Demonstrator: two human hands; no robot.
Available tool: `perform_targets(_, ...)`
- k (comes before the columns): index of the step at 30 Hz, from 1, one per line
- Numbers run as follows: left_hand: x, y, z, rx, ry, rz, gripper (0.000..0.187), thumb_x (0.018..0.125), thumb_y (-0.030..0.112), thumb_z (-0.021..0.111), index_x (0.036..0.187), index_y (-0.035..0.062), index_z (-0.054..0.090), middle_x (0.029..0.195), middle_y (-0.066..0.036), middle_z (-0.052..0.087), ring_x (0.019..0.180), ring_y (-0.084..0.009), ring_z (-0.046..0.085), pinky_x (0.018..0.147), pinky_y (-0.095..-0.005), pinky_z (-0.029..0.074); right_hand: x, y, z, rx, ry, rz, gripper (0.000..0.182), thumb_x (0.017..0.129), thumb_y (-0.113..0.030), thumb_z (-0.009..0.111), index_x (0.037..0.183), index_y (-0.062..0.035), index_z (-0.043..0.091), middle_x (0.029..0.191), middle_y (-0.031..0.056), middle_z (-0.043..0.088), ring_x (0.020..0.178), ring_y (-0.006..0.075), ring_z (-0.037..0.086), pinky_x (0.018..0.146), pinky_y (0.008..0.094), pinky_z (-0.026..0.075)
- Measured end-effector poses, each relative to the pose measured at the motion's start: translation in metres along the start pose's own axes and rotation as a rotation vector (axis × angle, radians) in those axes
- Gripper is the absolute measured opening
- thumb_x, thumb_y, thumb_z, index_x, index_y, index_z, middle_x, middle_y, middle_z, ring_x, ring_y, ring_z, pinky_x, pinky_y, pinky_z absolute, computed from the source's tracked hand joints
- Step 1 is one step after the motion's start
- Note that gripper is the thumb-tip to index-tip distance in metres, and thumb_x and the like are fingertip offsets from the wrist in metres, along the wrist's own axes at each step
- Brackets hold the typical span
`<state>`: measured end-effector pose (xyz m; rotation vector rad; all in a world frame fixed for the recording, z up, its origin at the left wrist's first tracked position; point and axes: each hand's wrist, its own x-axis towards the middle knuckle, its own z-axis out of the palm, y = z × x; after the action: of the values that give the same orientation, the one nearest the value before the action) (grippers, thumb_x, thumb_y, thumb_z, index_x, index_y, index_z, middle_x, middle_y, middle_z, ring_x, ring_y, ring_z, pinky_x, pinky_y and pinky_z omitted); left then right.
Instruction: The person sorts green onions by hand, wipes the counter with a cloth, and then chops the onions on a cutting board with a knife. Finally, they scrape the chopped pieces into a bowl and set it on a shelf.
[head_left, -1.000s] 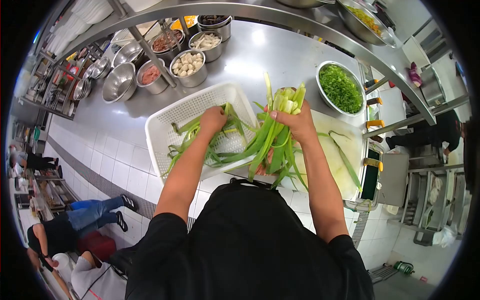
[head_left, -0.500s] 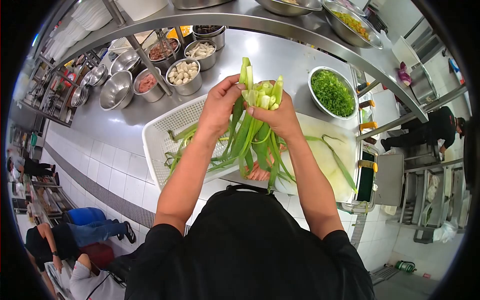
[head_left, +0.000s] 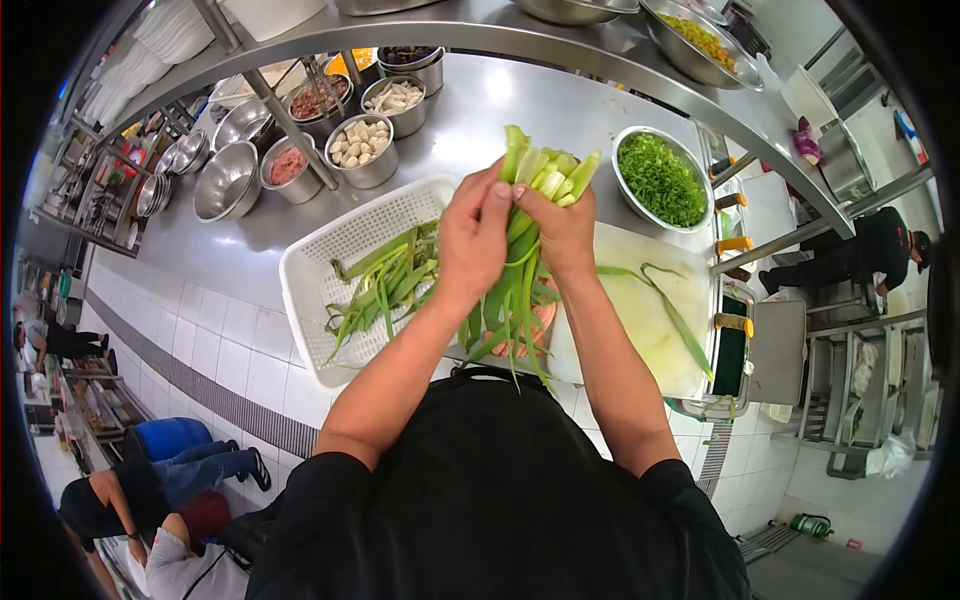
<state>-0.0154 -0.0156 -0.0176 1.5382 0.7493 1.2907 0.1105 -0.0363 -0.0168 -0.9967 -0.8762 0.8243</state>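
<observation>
Moved the left hand point(head_left: 475, 232) from the perforated white basket point(head_left: 305, 265) to the scallion bunch point(head_left: 548, 180) since a second ago. Now gripping it with the right hand point(head_left: 562, 228) too, pale ends up, apparently to keep stalks together, above basket and cutting board point(head_left: 650, 345). Leaving loose leaves point(head_left: 385, 280) basketed, as before.

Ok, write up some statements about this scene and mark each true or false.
1. The left hand and right hand both hold the bunch of green stalks. True.
2. The white basket is empty. False: green leaves lie in it.
3. A long leaf lies on the cutting board. True.
4. The basket is right of the board. False: it is left of it.
5. The chopped greens appear above the board in the view. True.
6. The stalks' pale ends point toward the black shirt. False: they point away.
</observation>
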Motion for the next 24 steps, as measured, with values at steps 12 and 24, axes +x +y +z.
perform_targets(12,-0.035,-0.015,0.038,0.316,-0.089,0.264,0.059,0.1,0.035,0.063,0.144,-0.0031,0.054,0.145,-0.031,0.053,0.135,-0.0408,0.053,0.112,-0.0475,0.043,-0.005,-0.007,-0.043,-0.034,0.087,0.139,0.038,0.081,-0.007,0.079,0.116,0.0021,0.066,0.099,0.0087,0.073,0.085,0.0172,0.069,0.079,0.0316,0.058)
perform_targets(24,-0.037,-0.21,-0.191,1.304,-0.165,-0.299,0.023,0.086,0.027,0.073,0.101,0.0099,0.077,0.094,-0.016,0.076,0.085,-0.0367,0.073,0.078,-0.0443,0.057,-0.009,-0.055,-0.124,-0.015,0.123,-0.043,0.038,0.083,-0.014,0.074,0.114,0.0018,0.059,0.094,0.0139,0.067,0.083,0.0244,0.067,0.074,0.0372,0.058)
